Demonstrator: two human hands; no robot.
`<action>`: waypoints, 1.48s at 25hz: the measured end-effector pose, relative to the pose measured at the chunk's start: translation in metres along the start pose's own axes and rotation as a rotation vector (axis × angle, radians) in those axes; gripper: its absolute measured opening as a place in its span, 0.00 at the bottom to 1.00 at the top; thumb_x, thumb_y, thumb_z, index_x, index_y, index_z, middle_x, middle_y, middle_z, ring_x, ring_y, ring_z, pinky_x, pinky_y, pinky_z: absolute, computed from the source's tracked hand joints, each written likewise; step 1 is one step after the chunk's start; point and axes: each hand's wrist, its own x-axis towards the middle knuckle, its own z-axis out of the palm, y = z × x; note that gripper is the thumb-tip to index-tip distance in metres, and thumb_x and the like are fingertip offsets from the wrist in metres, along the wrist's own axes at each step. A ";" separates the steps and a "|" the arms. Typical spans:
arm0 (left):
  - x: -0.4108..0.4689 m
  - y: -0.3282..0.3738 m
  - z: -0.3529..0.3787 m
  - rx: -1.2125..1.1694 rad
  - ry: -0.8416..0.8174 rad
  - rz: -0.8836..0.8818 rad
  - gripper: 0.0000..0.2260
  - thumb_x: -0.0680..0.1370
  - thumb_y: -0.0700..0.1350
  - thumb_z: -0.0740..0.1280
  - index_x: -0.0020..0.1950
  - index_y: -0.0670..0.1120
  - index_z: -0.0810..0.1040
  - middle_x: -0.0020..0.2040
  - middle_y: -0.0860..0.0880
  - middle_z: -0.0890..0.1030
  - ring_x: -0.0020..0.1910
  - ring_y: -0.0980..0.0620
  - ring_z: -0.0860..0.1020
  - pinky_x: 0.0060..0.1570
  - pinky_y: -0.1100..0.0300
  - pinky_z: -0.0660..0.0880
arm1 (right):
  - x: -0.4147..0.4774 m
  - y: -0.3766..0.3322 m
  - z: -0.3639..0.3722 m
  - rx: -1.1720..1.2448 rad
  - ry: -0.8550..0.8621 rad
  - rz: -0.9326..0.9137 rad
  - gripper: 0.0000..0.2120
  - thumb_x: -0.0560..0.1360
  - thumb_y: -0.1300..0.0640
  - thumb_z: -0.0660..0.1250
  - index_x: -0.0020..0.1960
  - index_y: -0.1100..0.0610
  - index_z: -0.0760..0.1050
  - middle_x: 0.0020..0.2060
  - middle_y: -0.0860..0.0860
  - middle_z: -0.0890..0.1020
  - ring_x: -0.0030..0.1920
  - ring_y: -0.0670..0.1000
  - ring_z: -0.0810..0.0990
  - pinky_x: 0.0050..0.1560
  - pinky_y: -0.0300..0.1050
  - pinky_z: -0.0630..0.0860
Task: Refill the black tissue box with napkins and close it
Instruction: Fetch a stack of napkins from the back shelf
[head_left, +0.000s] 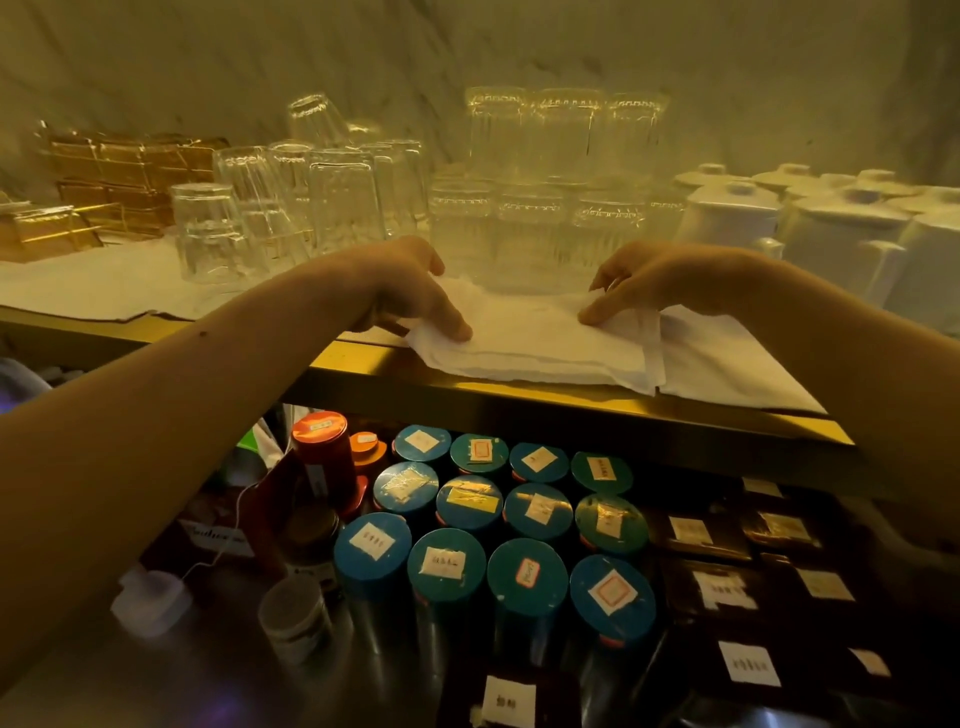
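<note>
A flat stack of white napkins (530, 343) lies at the front edge of a gold-rimmed shelf (374, 364). My left hand (415, 291) rests on the stack's left end, thumb pressed on top and fingers curled at its edge. At the right end my right hand (639, 286) pinches the stack, thumb on top. Both hands hold the same stack. No black tissue box shows in this view.
Upturned clear glasses (322, 208) and ribbed jars (540, 171) crowd the shelf right behind the napkins. White teapots (831, 218) stand at the right, amber glassware (124, 176) at the left. Below the shelf are several blue-lidded tins (467, 545) and dark labelled boxes (727, 587).
</note>
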 end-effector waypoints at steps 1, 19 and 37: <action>0.001 0.000 -0.001 -0.019 -0.007 -0.004 0.38 0.65 0.39 0.78 0.73 0.46 0.66 0.68 0.44 0.69 0.61 0.43 0.71 0.61 0.50 0.73 | 0.000 -0.001 -0.001 0.012 -0.009 0.002 0.09 0.72 0.55 0.73 0.50 0.52 0.76 0.50 0.51 0.79 0.51 0.51 0.77 0.50 0.42 0.75; -0.020 -0.010 -0.003 -0.676 -0.137 -0.125 0.07 0.75 0.34 0.65 0.52 0.40 0.78 0.40 0.43 0.85 0.35 0.46 0.84 0.31 0.53 0.82 | -0.016 -0.002 -0.006 0.466 -0.096 -0.015 0.17 0.71 0.59 0.72 0.59 0.56 0.76 0.54 0.54 0.81 0.53 0.54 0.82 0.46 0.45 0.83; -0.082 -0.032 0.028 -0.857 -0.370 0.104 0.19 0.69 0.39 0.67 0.60 0.39 0.75 0.42 0.44 0.84 0.36 0.49 0.84 0.30 0.57 0.81 | -0.150 0.002 0.033 0.982 0.081 -0.065 0.13 0.75 0.67 0.63 0.58 0.60 0.75 0.47 0.55 0.86 0.44 0.53 0.86 0.37 0.45 0.82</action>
